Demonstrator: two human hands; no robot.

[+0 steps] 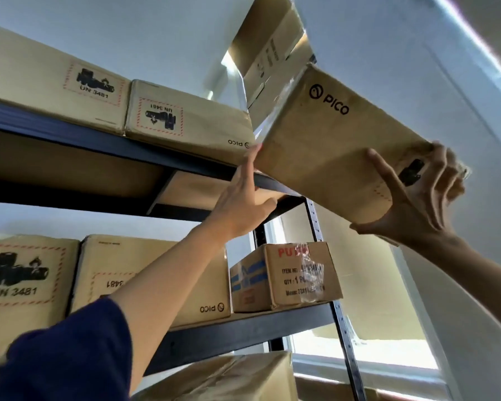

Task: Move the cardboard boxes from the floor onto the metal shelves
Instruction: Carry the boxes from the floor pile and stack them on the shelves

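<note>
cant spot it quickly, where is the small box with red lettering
In the head view, the small box sits at the right end of the middle shelf, beside a PICO box.

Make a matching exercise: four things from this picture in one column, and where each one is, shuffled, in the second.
Things:
1. tilted PICO box
2. printed box
3. left hand
4. right hand

Places:
A. on the middle shelf, right end
B. flat against the tilted box's left side
C. gripping the tilted box's lower right end
D. raised at the top shelf's right end

Pairs: 1-D, 2-A, 3-B, 4-C
</note>
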